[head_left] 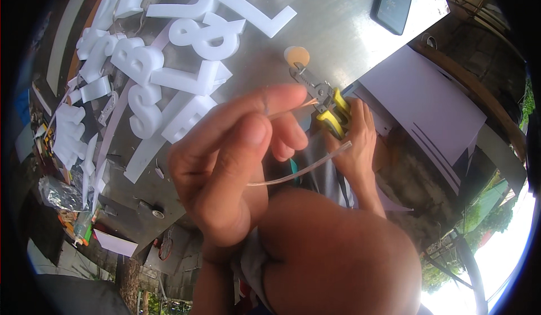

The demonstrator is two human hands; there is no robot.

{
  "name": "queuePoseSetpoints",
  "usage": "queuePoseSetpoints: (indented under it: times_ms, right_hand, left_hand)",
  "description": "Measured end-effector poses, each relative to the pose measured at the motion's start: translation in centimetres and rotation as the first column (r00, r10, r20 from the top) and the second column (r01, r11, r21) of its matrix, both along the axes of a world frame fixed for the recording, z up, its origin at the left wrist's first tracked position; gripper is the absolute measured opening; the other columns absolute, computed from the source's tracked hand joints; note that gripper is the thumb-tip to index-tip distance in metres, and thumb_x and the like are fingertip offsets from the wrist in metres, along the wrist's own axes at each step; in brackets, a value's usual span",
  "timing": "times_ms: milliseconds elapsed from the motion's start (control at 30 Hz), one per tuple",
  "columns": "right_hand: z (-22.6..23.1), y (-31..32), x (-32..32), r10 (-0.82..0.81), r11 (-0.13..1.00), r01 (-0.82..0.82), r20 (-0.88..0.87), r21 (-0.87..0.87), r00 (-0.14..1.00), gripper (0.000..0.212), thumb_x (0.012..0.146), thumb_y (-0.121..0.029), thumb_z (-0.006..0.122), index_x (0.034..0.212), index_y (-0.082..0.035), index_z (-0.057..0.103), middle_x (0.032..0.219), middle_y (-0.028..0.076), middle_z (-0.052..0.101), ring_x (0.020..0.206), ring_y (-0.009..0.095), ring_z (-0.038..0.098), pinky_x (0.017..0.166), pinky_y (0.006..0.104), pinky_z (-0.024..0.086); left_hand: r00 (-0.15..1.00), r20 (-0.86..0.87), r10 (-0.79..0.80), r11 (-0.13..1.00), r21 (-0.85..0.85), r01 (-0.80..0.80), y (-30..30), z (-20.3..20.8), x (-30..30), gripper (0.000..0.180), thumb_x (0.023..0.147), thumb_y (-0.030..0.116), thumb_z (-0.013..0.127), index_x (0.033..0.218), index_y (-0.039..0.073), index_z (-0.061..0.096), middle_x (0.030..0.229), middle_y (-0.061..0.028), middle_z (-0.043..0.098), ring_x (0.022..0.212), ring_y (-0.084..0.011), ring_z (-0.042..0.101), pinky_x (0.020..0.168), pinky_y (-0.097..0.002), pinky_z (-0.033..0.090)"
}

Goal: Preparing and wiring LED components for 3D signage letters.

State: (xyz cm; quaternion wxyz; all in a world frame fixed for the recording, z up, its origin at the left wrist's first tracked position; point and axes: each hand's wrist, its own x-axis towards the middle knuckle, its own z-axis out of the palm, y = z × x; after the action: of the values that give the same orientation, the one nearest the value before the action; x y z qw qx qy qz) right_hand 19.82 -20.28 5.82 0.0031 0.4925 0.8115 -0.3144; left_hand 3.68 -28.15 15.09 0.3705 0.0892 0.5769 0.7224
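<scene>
Left hand (222,165) pinching the clear wire (315,165), bare copper pointing right — right hand (362,140) wrapped round the yellow-handled pliers (322,93), just beside that copper! White letters (151,60) crowd the table's (338,30) left — 1 phone (394,3) far right.

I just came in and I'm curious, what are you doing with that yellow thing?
The person's left hand pinches a thin wire with bare copper strands at its tip. The right hand holds a yellow-handled wire stripper close to those strands. A clear cable curves out beside the left hand. Beyond, puffy white letter shapes lie piled on a shiny metal table.
</scene>
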Motion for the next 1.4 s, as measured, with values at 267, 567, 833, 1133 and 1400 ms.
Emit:
queuePoseSetpoints:
  times_ms: [267, 567, 833, 1133, 1400]
  right_hand:
    - [-3.4, -0.2, -1.3, 0.099, 0.968, -0.11, 0.061, 0.224, 0.993, 0.087, 0.055, -0.027, 0.082, 0.125, -0.004, 0.035, 0.118, 0.021, 0.035, 0.113, 0.039, 0.032, 0.092, 0.0498, 0.026]
    - [-3.7, 2.0, -2.7, 0.321, 0.918, -0.311, 0.0, 0.248, 0.947, 0.077, 0.062, -0.023, 0.08, 0.127, -0.004, 0.043, 0.125, 0.018, 0.036, 0.118, 0.04, 0.033, 0.096, 0.0532, 0.025]
    - [-5.0, 3.7, -4.0, 0.383, 0.897, -0.344, -0.101, 0.277, 0.918, 0.069, 0.061, -0.02, 0.079, 0.122, -0.003, 0.05, 0.119, 0.016, 0.044, 0.111, 0.035, 0.042, 0.091, 0.0464, 0.038]
    - [-0.9, 3.2, -6.7, 0.323, 0.907, -0.247, -0.188, 0.341, 0.927, 0.05, 0.068, -0.015, 0.075, 0.112, -0.003, 0.057, 0.111, 0.014, 0.051, 0.105, 0.031, 0.047, 0.086, 0.0418, 0.04]
    - [9.6, 5.1, -11.5, 0.141, 0.95, -0.278, -0.6, -0.14, 0.787, 0.024, 0.084, -0.016, 0.059, 0.093, 0.006, 0.065, 0.086, 0.013, 0.062, 0.075, 0.015, 0.055, 0.067, 0.0268, 0.041]
  left_hand:
    - [0.981, 0.182, -0.066, 0.966, 0.258, 0.017, 0.8, -0.9, -0.3, 0.024, 0.093, 0.012, 0.044, 0.113, -0.001, 0.043, 0.076, -0.0061, 0.051, 0.074, -0.0149, 0.045, 0.066, -0.0273, 0.036]
    - [0.959, 0.282, -0.019, 0.951, 0.301, -0.07, 0.9, -1.1, -0.5, 0.017, 0.091, 0.009, 0.044, 0.106, 0.002, 0.043, 0.077, -0.0072, 0.052, 0.075, -0.0159, 0.047, 0.068, -0.0277, 0.039]
    - [0.912, 0.406, 0.056, 0.927, 0.318, -0.198, 0.3, -1.6, -0.5, 0.012, 0.088, 0.005, 0.046, 0.099, 0.004, 0.051, 0.08, -0.0097, 0.055, 0.073, -0.0183, 0.048, 0.068, -0.029, 0.04]
    - [0.887, 0.451, 0.101, 0.916, 0.307, -0.26, 0.1, -1.8, -1.8, 0.012, 0.087, 0.004, 0.046, 0.098, 0.004, 0.052, 0.081, -0.0114, 0.057, 0.073, -0.0189, 0.048, 0.069, -0.03, 0.04]
    - [0.88, 0.467, 0.083, 0.906, 0.333, -0.262, -0.2, -2.6, -2.9, 0.013, 0.087, 0.008, 0.046, 0.099, 0.005, 0.052, 0.083, -0.0096, 0.056, 0.076, -0.0182, 0.05, 0.073, -0.029, 0.041]
